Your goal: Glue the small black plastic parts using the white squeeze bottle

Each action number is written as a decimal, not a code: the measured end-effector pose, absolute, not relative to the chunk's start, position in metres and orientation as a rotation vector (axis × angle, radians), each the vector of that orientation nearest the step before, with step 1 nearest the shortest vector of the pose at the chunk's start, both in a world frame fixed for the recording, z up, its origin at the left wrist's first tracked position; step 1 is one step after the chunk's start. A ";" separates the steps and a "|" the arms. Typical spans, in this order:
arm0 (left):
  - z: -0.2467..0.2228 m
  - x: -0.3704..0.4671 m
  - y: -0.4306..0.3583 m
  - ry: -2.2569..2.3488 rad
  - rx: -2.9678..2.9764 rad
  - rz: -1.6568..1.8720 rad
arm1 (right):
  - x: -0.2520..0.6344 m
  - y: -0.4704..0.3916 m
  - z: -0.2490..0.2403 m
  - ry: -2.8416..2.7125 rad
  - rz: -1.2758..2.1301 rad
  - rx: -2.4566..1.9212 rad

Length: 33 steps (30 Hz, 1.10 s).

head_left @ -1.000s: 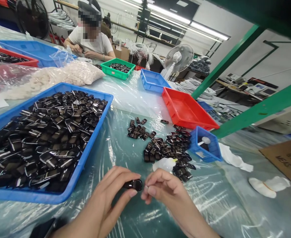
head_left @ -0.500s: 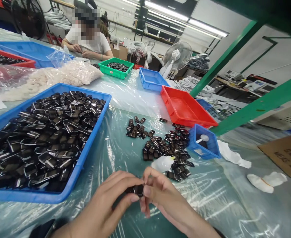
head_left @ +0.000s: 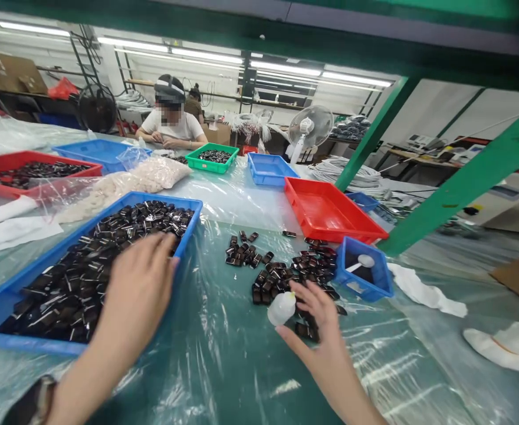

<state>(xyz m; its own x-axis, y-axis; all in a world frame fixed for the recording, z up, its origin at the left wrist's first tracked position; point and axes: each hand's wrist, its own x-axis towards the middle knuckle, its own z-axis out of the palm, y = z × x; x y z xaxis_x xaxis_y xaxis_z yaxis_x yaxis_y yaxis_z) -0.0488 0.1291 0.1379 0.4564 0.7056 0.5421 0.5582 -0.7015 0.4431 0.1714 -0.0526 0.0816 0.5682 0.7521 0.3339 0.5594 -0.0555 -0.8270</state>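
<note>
My left hand (head_left: 142,280) reaches over the right side of a large blue tray (head_left: 189,227) heaped with small glossy dark parts (head_left: 71,283). Its fingers are stretched out and slightly blurred, and nothing shows in them. On the green-covered table, my right hand (head_left: 317,327) has thumb and fingers spread around a small white squeeze bottle (head_left: 281,308) with a yellowish tip. The bottle is tilted, and its base lies close to my thumb; whether the hand touches it I cannot tell. More dark parts (head_left: 271,277) lie loose just beyond the bottle.
A small blue bin (head_left: 387,289) with dark contents and a white spoon (head_left: 362,262) stands right of the loose parts. Behind are a red tray (head_left: 330,206), a blue tray (head_left: 271,168) and a green tray (head_left: 213,162). A green post (head_left: 463,183) slants at right. Someone sits across the table.
Both hands were together on a small dark part; they have separated, left to the tray and right to the bottle. The bottle has turned more upright. The view has shifted upward.
</note>
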 end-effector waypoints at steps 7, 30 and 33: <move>0.076 0.068 0.106 1.039 2.766 0.759 | 0.167 -0.054 0.072 -1.128 0.364 -1.766; 0.065 0.057 0.116 0.756 2.738 0.653 | 0.171 -0.061 0.096 -1.124 0.372 -1.739; 0.069 0.038 0.114 0.722 2.705 0.626 | 0.170 -0.062 0.097 -1.123 0.417 -1.727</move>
<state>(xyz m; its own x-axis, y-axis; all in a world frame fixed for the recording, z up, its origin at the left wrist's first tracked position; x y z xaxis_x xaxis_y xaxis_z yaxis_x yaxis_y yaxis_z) 0.0379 0.1141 0.0692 0.7823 0.5244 0.3362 0.4067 -0.8388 0.3620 0.1703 -0.0616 0.0973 0.5103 0.8325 0.2156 0.4906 -0.0759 -0.8681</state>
